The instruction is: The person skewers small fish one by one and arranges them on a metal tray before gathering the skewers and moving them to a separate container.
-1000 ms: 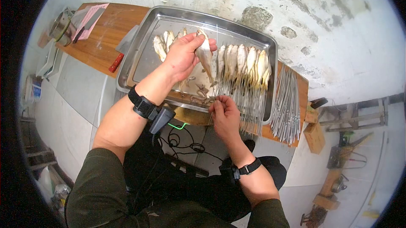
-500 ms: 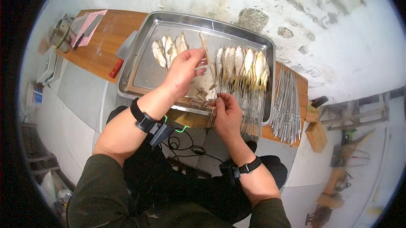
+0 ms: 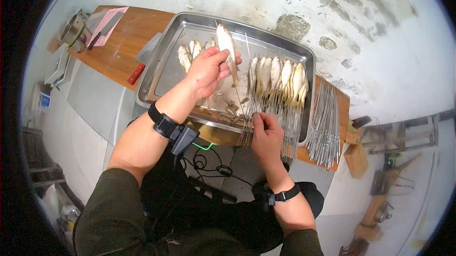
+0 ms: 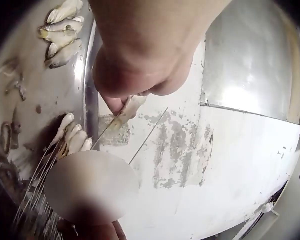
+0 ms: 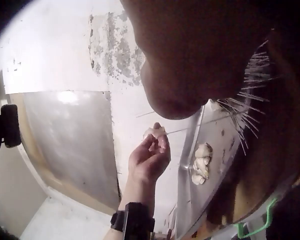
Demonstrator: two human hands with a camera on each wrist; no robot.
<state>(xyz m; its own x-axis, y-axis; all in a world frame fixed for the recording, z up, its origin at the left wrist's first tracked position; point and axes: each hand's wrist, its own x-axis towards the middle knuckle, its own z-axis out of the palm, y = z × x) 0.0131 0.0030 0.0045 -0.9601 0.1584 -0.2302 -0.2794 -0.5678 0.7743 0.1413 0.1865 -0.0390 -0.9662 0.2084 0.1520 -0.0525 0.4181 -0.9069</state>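
My left hand [image 3: 209,68] grips a small silvery fish [image 3: 226,42] over the tray, thumb across its side, head upward. A thin metal skewer [image 3: 240,101] runs from the fish's tail down to my right hand, and a thin tip shows beside its head. My right hand [image 3: 267,135] pinches the skewer's lower end at the tray's front edge, fingers curled. In the right wrist view the left hand [image 5: 151,162] holds the fish [image 5: 154,131] out in front of the wall. Skewered fish [image 3: 275,75] lie in a row at the tray's right.
The metal tray [image 3: 142,95] also holds loose fish [image 3: 184,56] at left and scraps [image 3: 230,109] near the front. Bare skewers [image 3: 325,127] lie on the wooden table right of it. A red-handled cleaver [image 3: 136,74] and a knife [image 3: 102,32] lie to the left.
The fish has turned from edge-on to show its pale side, and a thin tip now shows beside its head. My right hand has shifted slightly right and toward me.
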